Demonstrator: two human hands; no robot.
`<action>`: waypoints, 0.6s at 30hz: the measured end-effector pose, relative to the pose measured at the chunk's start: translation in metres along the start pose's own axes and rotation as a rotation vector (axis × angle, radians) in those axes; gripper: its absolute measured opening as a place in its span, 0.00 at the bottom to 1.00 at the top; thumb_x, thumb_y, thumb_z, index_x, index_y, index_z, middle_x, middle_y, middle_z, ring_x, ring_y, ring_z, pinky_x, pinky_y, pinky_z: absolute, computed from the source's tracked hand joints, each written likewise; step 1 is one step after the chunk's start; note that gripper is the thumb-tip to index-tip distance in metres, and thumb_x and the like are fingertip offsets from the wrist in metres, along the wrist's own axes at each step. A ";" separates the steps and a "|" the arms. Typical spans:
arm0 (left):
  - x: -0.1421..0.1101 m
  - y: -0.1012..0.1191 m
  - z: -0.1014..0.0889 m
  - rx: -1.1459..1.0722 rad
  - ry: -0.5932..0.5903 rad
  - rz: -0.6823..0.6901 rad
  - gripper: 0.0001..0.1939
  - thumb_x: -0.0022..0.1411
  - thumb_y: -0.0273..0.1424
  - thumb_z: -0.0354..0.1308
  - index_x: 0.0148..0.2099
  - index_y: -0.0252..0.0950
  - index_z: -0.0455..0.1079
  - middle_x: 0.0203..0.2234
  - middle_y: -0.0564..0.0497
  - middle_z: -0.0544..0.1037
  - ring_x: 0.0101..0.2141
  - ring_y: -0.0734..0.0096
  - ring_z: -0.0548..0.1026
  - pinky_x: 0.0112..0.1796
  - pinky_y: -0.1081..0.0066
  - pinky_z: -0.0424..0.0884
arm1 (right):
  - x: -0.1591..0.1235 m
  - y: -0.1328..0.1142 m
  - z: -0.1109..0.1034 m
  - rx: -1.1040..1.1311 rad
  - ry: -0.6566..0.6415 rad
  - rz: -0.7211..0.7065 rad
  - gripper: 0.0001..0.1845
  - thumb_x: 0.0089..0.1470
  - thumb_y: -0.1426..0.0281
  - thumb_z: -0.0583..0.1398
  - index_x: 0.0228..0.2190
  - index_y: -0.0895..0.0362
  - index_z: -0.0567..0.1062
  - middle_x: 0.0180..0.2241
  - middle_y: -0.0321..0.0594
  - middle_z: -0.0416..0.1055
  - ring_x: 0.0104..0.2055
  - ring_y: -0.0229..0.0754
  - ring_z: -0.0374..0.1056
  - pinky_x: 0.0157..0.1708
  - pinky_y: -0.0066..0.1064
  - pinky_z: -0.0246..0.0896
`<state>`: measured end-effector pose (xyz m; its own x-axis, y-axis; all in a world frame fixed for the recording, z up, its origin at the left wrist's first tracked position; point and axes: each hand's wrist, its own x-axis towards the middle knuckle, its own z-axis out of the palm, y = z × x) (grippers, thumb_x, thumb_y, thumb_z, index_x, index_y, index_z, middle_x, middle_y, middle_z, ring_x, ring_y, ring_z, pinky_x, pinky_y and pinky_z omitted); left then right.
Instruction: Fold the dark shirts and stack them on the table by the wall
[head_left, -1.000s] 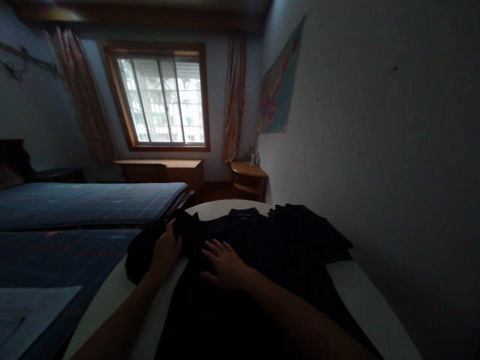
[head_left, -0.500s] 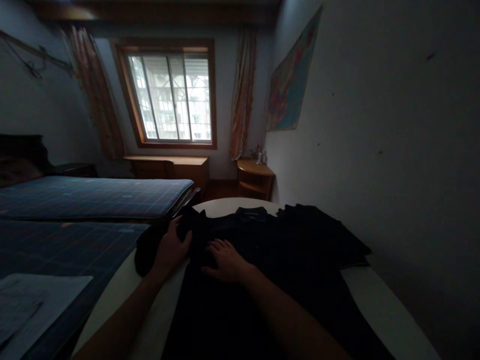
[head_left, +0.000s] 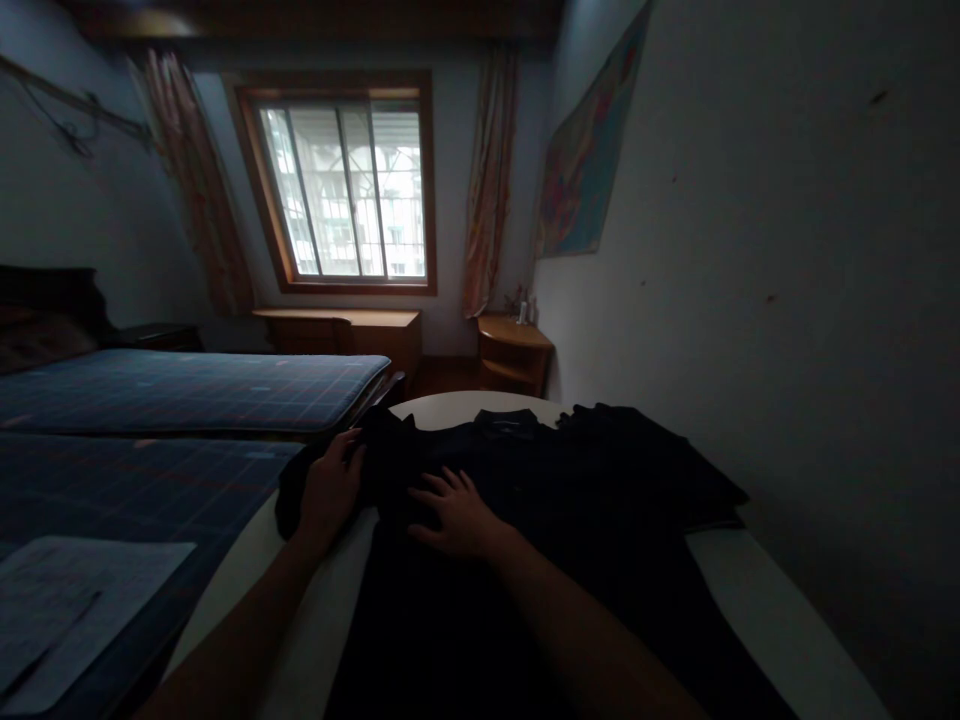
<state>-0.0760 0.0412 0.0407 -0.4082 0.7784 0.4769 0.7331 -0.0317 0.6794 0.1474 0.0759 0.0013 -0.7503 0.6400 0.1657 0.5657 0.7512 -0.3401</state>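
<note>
A black short-sleeved shirt (head_left: 585, 520) lies spread over a pale round table (head_left: 442, 403), its collar at the far edge. My left hand (head_left: 334, 485) rests on the sleeve at the left, fingers stretched forward over the dark cloth. Just right of it, my right hand (head_left: 454, 512) lies on the upper body of the shirt with its fingers spread. Neither hand has cloth visibly gripped. The shirt's folds are hard to make out in the dim light.
Left of the table is a bed with a blue checked mattress (head_left: 225, 385). A sheet of paper (head_left: 97, 580) with a pen (head_left: 52, 640) lies on the nearer blue checked surface. A wooden desk (head_left: 375, 320) stands under the window; a white wall (head_left: 750, 380) runs along the right.
My left hand has shifted slightly left on the sleeve, its thumb drawn closer in. The right hand's fingers have spread wider at nearly the same spot. The view has tilted slightly.
</note>
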 end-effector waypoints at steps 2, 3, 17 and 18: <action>0.001 0.002 0.003 -0.153 -0.002 -0.051 0.19 0.64 0.37 0.52 0.55 0.37 0.66 0.47 0.43 0.78 0.45 0.58 0.78 0.46 0.61 0.74 | -0.001 0.000 0.000 0.001 -0.009 0.002 0.36 0.57 0.44 0.55 0.62 0.46 0.63 0.67 0.44 0.53 0.69 0.63 0.42 0.64 0.62 0.34; 0.000 0.003 0.005 -0.228 -0.024 -0.074 0.21 0.63 0.37 0.54 0.56 0.36 0.64 0.48 0.42 0.78 0.44 0.59 0.78 0.46 0.61 0.75 | 0.000 -0.001 0.000 0.016 0.007 0.003 0.36 0.57 0.45 0.56 0.61 0.46 0.65 0.67 0.44 0.55 0.69 0.63 0.42 0.64 0.62 0.35; -0.039 0.027 0.021 0.071 -0.564 0.377 0.29 0.56 0.27 0.57 0.60 0.42 0.60 0.56 0.48 0.71 0.53 0.61 0.73 0.53 0.60 0.69 | 0.017 0.021 -0.009 0.637 0.504 0.528 0.28 0.59 0.50 0.55 0.52 0.57 0.69 0.38 0.44 0.78 0.42 0.47 0.74 0.43 0.35 0.64; -0.039 0.028 0.018 0.140 -0.565 0.379 0.29 0.55 0.27 0.58 0.59 0.42 0.61 0.57 0.48 0.70 0.54 0.60 0.72 0.53 0.60 0.68 | 0.018 0.023 -0.007 0.625 0.504 0.523 0.26 0.58 0.54 0.58 0.51 0.57 0.69 0.37 0.42 0.78 0.40 0.46 0.74 0.42 0.34 0.64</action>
<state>-0.0293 0.0209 0.0313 0.2080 0.9378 0.2780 0.8478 -0.3146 0.4270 0.1496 0.1057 0.0031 -0.1362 0.9739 0.1817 0.3933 0.2215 -0.8923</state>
